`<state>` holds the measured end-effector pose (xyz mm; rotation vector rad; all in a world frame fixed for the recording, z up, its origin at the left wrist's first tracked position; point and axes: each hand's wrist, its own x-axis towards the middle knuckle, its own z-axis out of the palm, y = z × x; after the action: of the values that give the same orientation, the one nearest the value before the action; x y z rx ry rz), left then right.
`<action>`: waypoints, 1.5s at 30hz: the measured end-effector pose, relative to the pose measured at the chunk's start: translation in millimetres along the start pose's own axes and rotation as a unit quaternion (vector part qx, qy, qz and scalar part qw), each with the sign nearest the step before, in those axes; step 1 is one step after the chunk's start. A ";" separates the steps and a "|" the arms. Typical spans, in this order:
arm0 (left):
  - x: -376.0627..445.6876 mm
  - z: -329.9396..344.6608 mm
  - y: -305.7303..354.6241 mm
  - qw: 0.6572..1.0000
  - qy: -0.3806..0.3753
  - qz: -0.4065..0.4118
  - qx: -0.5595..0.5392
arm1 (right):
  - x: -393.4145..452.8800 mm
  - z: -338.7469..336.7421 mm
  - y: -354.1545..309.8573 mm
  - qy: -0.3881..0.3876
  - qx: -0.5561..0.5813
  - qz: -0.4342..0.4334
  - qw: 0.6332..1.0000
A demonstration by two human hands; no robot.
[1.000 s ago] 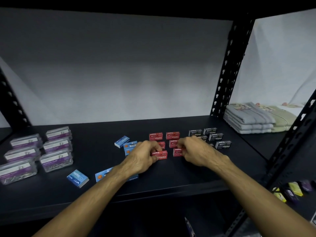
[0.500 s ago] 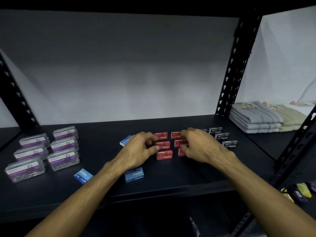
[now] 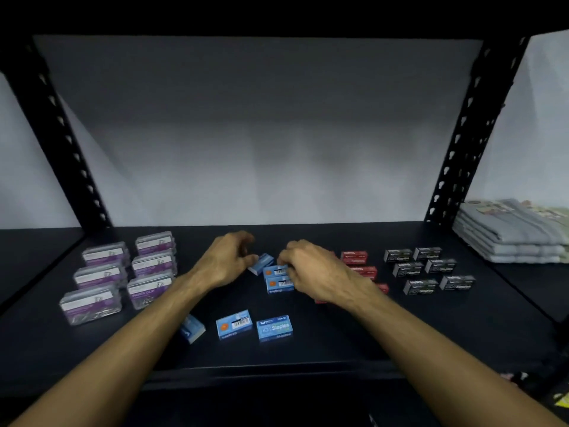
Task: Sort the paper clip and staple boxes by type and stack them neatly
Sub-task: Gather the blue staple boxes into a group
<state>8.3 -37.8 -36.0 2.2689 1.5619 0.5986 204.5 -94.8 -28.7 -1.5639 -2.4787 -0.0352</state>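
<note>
I see a black shelf (image 3: pixel 308 349) in a dark metal rack against a pale wall. Clear paper clip boxes (image 3: pixel 123 272) sit left, blue staple boxes (image 3: pixel 271 326) centre, red staple boxes (image 3: pixel 354 257) and black staple boxes (image 3: pixel 428 269) right, folded towels (image 3: pixel 508 238) beyond. My left hand (image 3: pixel 226 261) curls at a tilted blue box (image 3: pixel 261 262); my right hand (image 3: pixel 311 271) pinches another blue box (image 3: pixel 275 270).

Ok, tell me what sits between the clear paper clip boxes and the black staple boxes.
In the head view, between the paper clip boxes and black staple boxes: both hands, left and right, blue staple boxes, then red staple boxes.
</note>
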 end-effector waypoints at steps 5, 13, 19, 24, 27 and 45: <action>12.3 8.8 -2.6 0.997 -0.068 -0.023 0.029 | 24.5 17.3 -0.1 -0.047 -0.018 0.003 0.999; 18.8 7.6 -10.4 0.992 -0.114 -0.014 0.052 | 33.8 23.7 3.8 -0.092 0.007 0.016 0.996; 19.3 6.2 -17.2 0.996 -0.075 -0.005 0.043 | 40.2 21.7 4.6 -0.108 0.012 0.021 0.994; 21.1 7.1 -22.0 0.997 -0.043 0.017 0.064 | 45.7 19.2 6.5 -0.127 0.019 0.028 0.991; 22.8 4.6 -26.0 0.995 -0.036 0.004 0.091 | 50.4 18.9 7.4 -0.139 0.035 0.041 0.989; 18.5 3.5 -29.9 0.993 -0.066 0.010 0.095 | 54.2 17.6 9.6 -0.144 0.060 0.069 0.985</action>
<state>-8.1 -10.1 -50.6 2.4092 1.5921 0.3090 187.7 -40.1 -36.6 -1.7921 -2.5148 0.3814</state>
